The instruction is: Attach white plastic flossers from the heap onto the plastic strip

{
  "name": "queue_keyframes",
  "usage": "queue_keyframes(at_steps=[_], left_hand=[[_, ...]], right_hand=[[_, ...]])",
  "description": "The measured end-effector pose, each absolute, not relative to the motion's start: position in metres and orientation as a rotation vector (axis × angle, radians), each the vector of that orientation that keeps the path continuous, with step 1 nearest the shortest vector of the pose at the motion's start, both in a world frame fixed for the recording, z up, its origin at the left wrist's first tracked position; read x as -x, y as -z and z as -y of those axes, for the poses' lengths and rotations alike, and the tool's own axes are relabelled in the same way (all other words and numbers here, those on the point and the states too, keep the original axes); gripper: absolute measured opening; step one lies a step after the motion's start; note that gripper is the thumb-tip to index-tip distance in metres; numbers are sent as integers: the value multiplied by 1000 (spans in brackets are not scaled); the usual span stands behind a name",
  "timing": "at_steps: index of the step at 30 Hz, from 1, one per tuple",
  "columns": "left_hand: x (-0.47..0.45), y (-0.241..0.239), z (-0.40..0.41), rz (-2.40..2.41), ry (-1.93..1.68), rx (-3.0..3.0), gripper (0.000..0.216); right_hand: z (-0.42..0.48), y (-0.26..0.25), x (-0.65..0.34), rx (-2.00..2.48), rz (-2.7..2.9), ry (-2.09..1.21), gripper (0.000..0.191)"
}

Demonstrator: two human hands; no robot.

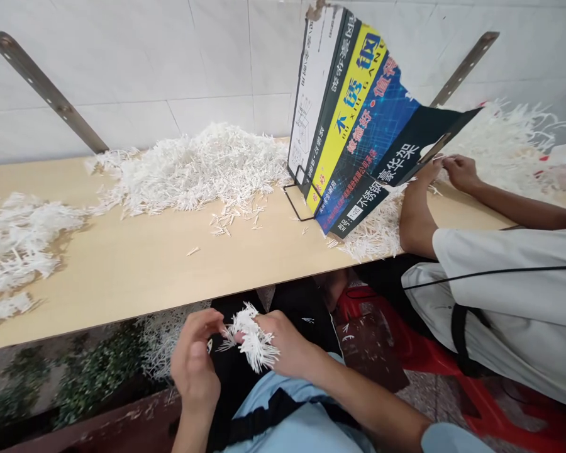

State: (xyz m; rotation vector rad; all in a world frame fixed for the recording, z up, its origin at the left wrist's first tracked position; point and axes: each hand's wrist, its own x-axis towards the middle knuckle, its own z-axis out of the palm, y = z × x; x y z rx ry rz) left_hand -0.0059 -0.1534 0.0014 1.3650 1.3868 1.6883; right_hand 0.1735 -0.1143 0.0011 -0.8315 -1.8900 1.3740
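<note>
Below the front edge of the wooden bench (136,264), my right hand (287,343) is closed around a bunch of thin white plastic sticks (252,340) that fan out from my fist. My left hand (195,362) is beside it, its fingers curled and pinching at the bunch's left end. Both hands hover over my lap. A large heap of the same white sticks (198,167) lies on the bench against the tiled wall, well beyond my hands.
Another heap of sticks (14,251) lies at the bench's left end. A printed cardboard divider (353,119) stands on a wire stand mid-bench. To its right a co-worker's hands (453,171) work at a further heap (504,148). More sticks lie under the bench (163,340).
</note>
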Motion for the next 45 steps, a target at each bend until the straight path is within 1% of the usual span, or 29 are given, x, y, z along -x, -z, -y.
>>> queue_keyframes(at_steps=[1, 2, 3, 4, 5, 6, 7, 8, 11, 12, 13, 19, 22, 26, 29, 32, 34, 36, 38, 41, 42, 43, 44, 45], left_hand=[[2, -10, 143, -1289, -1773, -1338, 43], [-2, -18, 130, -1220, -1775, -1371, 49], [-6, -26, 115, -1176, -1711, -1471, 61], [-10, -33, 97, -1149, -1559, -1613, 73], [-15, -39, 77, -1119, -1401, -1756, 82], [-20, -42, 57, -1099, -1328, -1886, 85], [-25, -44, 37, -1135, -1250, -2000, 82], [-29, -44, 17, -1219, -1201, -2070, 73], [-33, -36, -34, -1431, -1107, -2076, 42], [-31, -32, -48, -1483, -1126, -2028, 34], [-29, -29, -60, -1523, -1157, -1977, 32], [-16, -22, -104, -1541, -1339, -1731, 55], [-14, -25, -109, -1447, -1383, -1583, 60], [-18, -24, -111, -1234, -1341, -1354, 63], [-24, -18, -115, -1132, -1343, -1220, 65], [-23, -13, -122, -1051, -1432, -1087, 61], [-17, -13, -127, -1074, -1542, -1073, 53], [-7, -19, -129, -1151, -1686, -1181, 41], [1, -26, -121, -1267, -1839, -1445, 27], [-5, -29, -75, -1396, -1910, -1985, 15], [-12, -26, -50, -1337, -1836, -2170, 13], [-23, -20, -23, -1207, -1667, -2355, 14], [-37, -12, 5, -1021, -1372, -2532, 17], [-52, -1, 31, -903, -1232, -2600, 17]], right_hand=[[106, -14, -178, 831, 1971, -1285, 19], [93, -25, -182, 857, 2010, -1186, 18], [76, -34, -184, 907, 2039, -1086, 13], [55, -40, -184, 989, 2069, -986, 9], [33, -43, -183, 1086, 2080, -901, 9], [10, -45, -182, 1175, 2089, -857, 15], [-13, -45, -180, 1245, 2107, -854, 23], [-33, -43, -178, 1274, 2108, -845, 27], [-72, -35, -174, 1287, 2110, -814, 27], [-79, -32, -173, 1287, 2112, -805, 26], [-83, -29, -173, 1288, 2112, -798, 25], [-102, -20, -166, 1250, 2060, -823, 15], [-114, -19, -164, 1162, 2013, -928, 16], [-125, -16, -167, 1010, 1911, -1164, 22], [-130, -12, -171, 922, 1807, -1353, 32], [-136, -10, -174, 903, 1657, -1453, 44], [-139, -9, -175, 875, 1483, -1508, 49], [-142, -8, -176, 809, 1315, -1567, 52], [-144, -7, -175, 759, 1261, -1595, 56], [-145, -5, -175, 745, 1253, -1583, 60], [-145, -5, -175, 746, 1246, -1578, 60], [-145, -5, -175, 750, 1242, -1574, 60], [-145, -5, -175, 758, 1245, -1573, 60], [-145, -6, -175, 767, 1253, -1576, 60]])
